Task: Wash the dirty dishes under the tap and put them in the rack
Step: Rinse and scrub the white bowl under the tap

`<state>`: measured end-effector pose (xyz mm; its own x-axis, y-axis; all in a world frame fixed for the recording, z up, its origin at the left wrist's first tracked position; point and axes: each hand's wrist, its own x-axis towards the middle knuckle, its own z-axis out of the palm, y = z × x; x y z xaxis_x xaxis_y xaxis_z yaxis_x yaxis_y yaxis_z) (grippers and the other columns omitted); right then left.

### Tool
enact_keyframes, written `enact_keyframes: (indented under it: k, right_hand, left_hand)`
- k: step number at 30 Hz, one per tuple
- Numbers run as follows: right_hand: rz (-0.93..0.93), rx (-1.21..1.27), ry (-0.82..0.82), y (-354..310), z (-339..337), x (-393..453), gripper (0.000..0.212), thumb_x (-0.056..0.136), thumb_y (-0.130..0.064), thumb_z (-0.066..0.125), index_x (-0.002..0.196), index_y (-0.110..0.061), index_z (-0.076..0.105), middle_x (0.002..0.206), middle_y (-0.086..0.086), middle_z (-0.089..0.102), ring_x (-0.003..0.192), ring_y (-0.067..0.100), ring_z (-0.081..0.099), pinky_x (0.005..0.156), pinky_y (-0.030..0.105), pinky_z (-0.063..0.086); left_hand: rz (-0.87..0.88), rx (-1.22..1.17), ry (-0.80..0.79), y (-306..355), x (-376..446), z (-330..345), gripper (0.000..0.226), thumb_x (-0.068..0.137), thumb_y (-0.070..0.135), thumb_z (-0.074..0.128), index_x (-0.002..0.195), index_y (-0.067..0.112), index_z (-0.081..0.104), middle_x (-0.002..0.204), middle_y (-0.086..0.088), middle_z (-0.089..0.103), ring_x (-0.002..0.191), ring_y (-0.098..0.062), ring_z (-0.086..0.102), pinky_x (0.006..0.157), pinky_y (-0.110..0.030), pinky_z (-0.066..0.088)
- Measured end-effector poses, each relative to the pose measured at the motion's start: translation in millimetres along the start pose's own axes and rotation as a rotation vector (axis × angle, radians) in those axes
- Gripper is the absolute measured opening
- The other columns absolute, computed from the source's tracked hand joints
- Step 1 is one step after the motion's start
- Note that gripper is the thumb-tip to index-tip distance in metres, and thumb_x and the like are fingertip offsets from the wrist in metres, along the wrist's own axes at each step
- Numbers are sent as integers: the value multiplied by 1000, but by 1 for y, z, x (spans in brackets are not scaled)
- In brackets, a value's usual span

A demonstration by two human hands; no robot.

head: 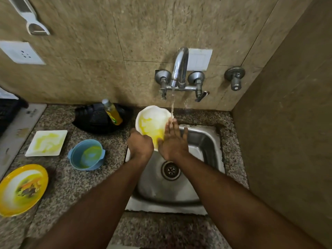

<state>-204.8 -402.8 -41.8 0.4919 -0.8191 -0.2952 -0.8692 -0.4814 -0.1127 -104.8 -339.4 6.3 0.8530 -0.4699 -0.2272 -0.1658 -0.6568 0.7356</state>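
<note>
A white plate (150, 119) smeared with yellow residue is tilted over the back left of the steel sink (212, 141). My left hand (140, 144) grips its lower left rim. My right hand (173, 141) lies flat with fingers spread on the plate's right side, under the stream running from the tap (180, 67). On the counter to the left sit a dirty square white plate (47, 143), a blue bowl (87, 155) with yellow residue, and a yellow-rimmed plate (22, 189) with food scraps.
A black basket (95, 119) holds a bottle of yellow dish liquid (112, 112) behind the counter dishes. The sink drain (170, 170) is uncovered. A brown wall closes off the right side. A stove edge (18, 130) is at far left.
</note>
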Motion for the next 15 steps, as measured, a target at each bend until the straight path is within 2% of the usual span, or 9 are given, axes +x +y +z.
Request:
enact_keyframes:
  k: [2, 5, 7, 8, 9, 12, 15]
  right_hand:
    - [-9, 50, -72, -11, 1, -9, 81, 101, -57, 13, 161, -3, 2, 169, 14, -11, 154, 25, -22, 122, 58, -9]
    - [-37, 67, -193, -25, 1, -24, 77, 104, -53, 10, 159, -1, 20, 169, 16, 11, 157, 27, 2, 123, 58, -2]
    - [-58, 69, -151, -20, -2, -22, 71, 103, -48, 13, 153, -4, 38, 164, 14, 28, 155, 26, 16, 121, 63, 3]
    - [-60, 49, -123, -15, -3, -19, 68, 102, -46, 15, 151, -6, 41, 164, 13, 30, 155, 25, 16, 120, 65, 3]
    - [-48, 15, -115, -9, -4, -16, 68, 102, -45, 16, 154, -7, 36, 166, 11, 24, 156, 24, 9, 120, 66, 0]
    - [33, -86, -113, 6, -1, -3, 71, 101, -44, 15, 162, -9, 1, 168, 6, -20, 153, 21, -27, 119, 63, -11]
    - [47, -7, -4, 13, 1, 10, 73, 100, -43, 19, 161, -14, -8, 164, -3, -33, 149, 21, -34, 120, 60, -12]
  left_hand:
    - [6, -25, 43, 2, 0, -2, 35, 87, 1, 56, 120, -7, 60, 118, -32, 66, 111, -49, 61, 88, -45, 48]
    - [-27, -27, 48, 0, 2, -2, 34, 91, 3, 55, 123, -6, 57, 121, -33, 63, 113, -50, 58, 88, -46, 46]
    - [-31, -26, 45, 0, 0, 0, 36, 89, 3, 55, 124, -6, 57, 123, -33, 62, 115, -50, 58, 91, -47, 47]
    - [-30, -22, 36, 0, -2, 0, 37, 88, 2, 55, 124, -6, 57, 123, -33, 62, 115, -50, 58, 91, -47, 48]
    - [-24, -16, 30, 0, -4, 2, 38, 87, 2, 55, 124, -6, 57, 122, -33, 63, 114, -50, 59, 91, -46, 49]
    - [-8, -18, -25, 3, -6, 6, 40, 84, 7, 57, 121, -7, 59, 119, -30, 67, 109, -48, 63, 88, -45, 52]
    - [-14, -64, -81, -2, -3, 8, 46, 73, 15, 54, 113, -4, 61, 103, -26, 72, 91, -44, 71, 79, -48, 61]
